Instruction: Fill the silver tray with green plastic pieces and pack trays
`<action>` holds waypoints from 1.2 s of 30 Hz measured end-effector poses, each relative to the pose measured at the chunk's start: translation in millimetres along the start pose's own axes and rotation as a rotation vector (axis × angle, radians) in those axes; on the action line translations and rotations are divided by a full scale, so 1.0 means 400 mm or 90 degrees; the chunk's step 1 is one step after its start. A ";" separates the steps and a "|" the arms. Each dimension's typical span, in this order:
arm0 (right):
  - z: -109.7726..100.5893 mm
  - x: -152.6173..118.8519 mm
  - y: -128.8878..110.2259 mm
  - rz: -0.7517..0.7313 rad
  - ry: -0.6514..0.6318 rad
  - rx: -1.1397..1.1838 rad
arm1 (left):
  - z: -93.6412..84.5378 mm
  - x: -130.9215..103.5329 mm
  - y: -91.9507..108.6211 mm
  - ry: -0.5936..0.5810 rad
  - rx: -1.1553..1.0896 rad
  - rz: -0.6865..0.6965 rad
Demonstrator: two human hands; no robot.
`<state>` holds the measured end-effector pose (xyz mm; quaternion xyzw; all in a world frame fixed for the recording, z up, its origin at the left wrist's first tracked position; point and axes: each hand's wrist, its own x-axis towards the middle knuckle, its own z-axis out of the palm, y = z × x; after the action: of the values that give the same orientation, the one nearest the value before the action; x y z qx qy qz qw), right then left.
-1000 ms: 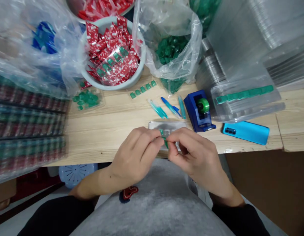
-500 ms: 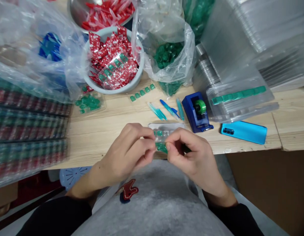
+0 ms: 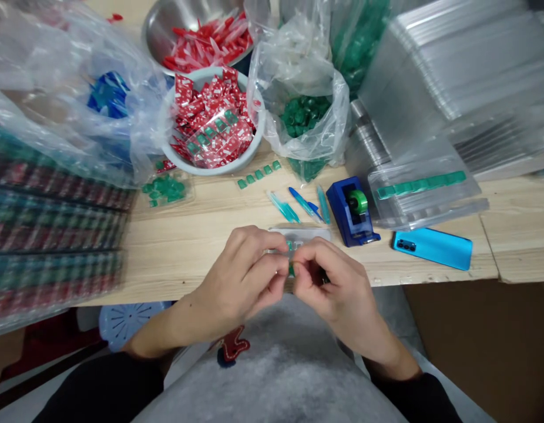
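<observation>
My left hand point(image 3: 245, 276) and my right hand point(image 3: 333, 282) meet near the table's front edge, fingertips almost touching. Both are pinched at a small green piece point(image 3: 292, 269), mostly hidden between them; whether each hand grips it cannot be made out. Just behind the fingers lies a clear plastic tray point(image 3: 307, 235) with a little green showing in it. Beyond that are teal and blue pens point(image 3: 305, 202) and a blue tape dispenser point(image 3: 353, 211) with green tape.
Packed trays point(image 3: 56, 258) are stacked at the left. Behind stand a bowl of red packets point(image 3: 210, 129), a metal bowl point(image 3: 155, 35) and a bag of green pieces point(image 3: 302, 117). Clear trays point(image 3: 457, 70) and a blue phone point(image 3: 433, 247) are at the right.
My hands have come closer together, covering more of the green piece and the tray. The view has shifted slightly, so the table things appear lower.
</observation>
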<state>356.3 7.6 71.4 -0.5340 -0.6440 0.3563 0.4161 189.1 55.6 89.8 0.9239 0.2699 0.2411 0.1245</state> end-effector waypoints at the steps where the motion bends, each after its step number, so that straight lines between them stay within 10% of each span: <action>1: 0.001 -0.001 0.000 0.001 -0.008 -0.002 | 0.000 -0.002 -0.002 0.004 -0.014 0.006; 13: 0.018 0.006 0.013 0.091 0.014 0.103 | -0.010 -0.022 -0.038 -0.025 -0.175 -0.055; 22: 0.033 0.020 0.021 0.129 0.082 0.125 | 0.031 -0.052 -0.047 0.097 -0.343 -0.098; 36: 0.040 0.030 -0.004 0.129 0.079 0.186 | 0.032 -0.036 -0.015 0.170 0.088 0.006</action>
<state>340.0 18.7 68.1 -0.5510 -0.5015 0.4528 0.4897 182.4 51.2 71.3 0.8912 0.2955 0.3435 0.0228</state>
